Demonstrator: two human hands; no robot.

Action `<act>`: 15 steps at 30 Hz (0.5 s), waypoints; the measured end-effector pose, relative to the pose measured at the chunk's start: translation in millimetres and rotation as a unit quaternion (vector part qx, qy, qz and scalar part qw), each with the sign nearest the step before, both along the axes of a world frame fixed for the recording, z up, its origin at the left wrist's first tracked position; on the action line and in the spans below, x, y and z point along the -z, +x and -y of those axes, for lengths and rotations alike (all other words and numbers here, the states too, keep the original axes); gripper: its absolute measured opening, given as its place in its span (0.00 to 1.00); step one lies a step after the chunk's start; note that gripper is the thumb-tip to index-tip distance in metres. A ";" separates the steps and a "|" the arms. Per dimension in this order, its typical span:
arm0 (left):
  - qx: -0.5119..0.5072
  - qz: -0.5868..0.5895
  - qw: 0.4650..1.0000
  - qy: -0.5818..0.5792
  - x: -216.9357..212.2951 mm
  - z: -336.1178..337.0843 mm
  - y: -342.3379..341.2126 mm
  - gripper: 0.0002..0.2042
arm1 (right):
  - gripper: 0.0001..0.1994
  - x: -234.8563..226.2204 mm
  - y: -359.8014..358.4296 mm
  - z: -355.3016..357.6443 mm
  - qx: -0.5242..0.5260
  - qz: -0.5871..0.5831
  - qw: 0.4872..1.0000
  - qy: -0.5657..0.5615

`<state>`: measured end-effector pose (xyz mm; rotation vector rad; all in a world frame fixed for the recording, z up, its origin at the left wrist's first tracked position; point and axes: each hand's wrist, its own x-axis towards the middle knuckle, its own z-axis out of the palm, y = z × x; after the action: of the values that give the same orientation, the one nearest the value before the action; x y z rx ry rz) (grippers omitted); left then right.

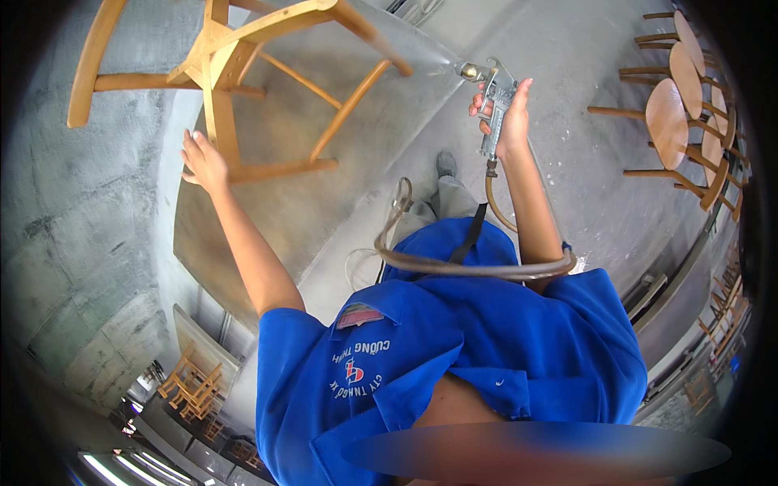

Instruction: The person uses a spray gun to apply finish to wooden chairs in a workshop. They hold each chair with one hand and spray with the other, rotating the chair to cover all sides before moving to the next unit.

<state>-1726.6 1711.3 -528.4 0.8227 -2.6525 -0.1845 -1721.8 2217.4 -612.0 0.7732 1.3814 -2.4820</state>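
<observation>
My right hand is wrapped round a metal spray gun, its nozzle pointing left toward a wooden chair frame. A faint pale mist shows just off the nozzle. From the bottom of the gun's handle a brownish hose hangs down. My left hand, fingers stretched out, is beside the lower part of the chair frame; whether it touches the wood I cannot tell. The light-brown frame is tilted, with its crossed rails and legs showing and part of it cut off by the top edge.
Loops of hose cross in front of my body. A grey, brown-stained surface lies beneath the frame. Several chairs with round wooden seats stand at the right. More wooden chairs are at lower left, near a mottled grey wall.
</observation>
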 end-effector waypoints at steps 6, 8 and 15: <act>0.013 0.023 0.998 0.053 0.4 14.8 19.3 0.29 | 0.41 98.2 7.4 -12.1 0.025 0.082 0.995 0.059; 0.014 -0.008 0.992 0.128 4.0 13.6 22.4 0.30 | 0.40 115.6 10.7 -18.4 0.027 0.097 0.991 0.087; 0.025 0.004 0.998 0.062 12.0 -9.2 42.6 0.29 | 0.38 120.9 36.9 -31.6 -0.019 0.111 0.964 0.239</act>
<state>-1683.9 1720.5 -540.4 0.7970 -2.6928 -0.3624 -1684.9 2249.0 -732.9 1.0637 1.9073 -1.9705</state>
